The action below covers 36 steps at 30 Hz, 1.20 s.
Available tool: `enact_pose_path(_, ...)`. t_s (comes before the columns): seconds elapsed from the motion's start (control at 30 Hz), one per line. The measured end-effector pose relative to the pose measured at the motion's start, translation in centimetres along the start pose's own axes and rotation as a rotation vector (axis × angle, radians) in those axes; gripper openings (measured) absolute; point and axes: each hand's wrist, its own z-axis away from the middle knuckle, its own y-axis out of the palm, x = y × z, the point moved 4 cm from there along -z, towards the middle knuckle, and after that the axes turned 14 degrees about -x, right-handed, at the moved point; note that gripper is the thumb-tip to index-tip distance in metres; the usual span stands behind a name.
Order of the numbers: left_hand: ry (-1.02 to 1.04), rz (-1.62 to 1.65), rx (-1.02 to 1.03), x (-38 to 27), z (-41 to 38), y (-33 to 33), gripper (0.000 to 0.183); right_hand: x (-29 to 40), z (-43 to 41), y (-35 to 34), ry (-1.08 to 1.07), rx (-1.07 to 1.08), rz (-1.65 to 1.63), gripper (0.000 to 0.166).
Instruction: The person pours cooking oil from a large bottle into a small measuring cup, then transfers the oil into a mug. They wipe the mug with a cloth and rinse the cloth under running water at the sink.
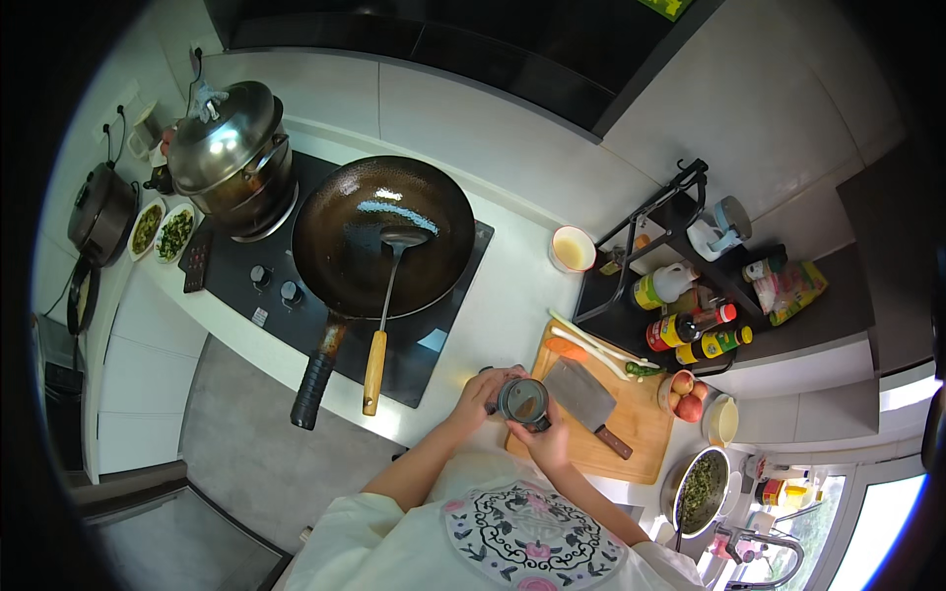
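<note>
My left hand (477, 396) and my right hand (548, 442) both grip a small round container (523, 400) in front of my body. It has a dark grey rim and a see-through top, with something brown showing inside. Just beyond it lies a wooden cutting board (644, 456). On the board are a cleaver (580, 391) with a brown handle, a piece of carrot (566, 349), white scallion stalks (591, 347) and green peppers (643, 369). To the left, a dark wok (347, 236) sits on the cooktop (421, 369), holding a wooden-handled spatula (377, 354).
A lidded steel pot (236, 159) stands behind the wok's left side. Sauce bottles (684, 330) crowd a black rack (665, 214). The wok's handle (314, 388) overhangs the counter edge. A bowl of chopped greens (698, 491) is near the faucet (768, 550).
</note>
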Motion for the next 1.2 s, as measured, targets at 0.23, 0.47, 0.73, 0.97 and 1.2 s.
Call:
enact_pose_path(0.23,0.065,-0.502,0.01,0.4,-0.4,-1.9,0.036,-0.4,1.1,-0.4,-0.005,0.028,-0.005,0.088)
enact_pose_path(0.47,0.163,-0.046,-0.165,-2.1,4.0,1.0,0.038,-0.7,0.8,0.2,-0.035,-0.013,0.012,0.087)
enact_pose_path(0.73,0.279,-0.11,-0.003,-2.2,-0.9,1.8,0.037,1.4,-0.6,0.2,0.029,-0.094,-0.006,0.054)
enact_pose_path(0.97,-0.276,-0.154,0.24,2.9,-5.1,0.0,0.036,0.4,0.0,0.3,0.14,-0.064,0.003,0.051)
enact_pose_path(1.2,0.279,-0.307,0.047,1.7,-2.7,-1.6,0.04,0.1,0.1,0.5,0.203,-0.051,-0.01,0.048)
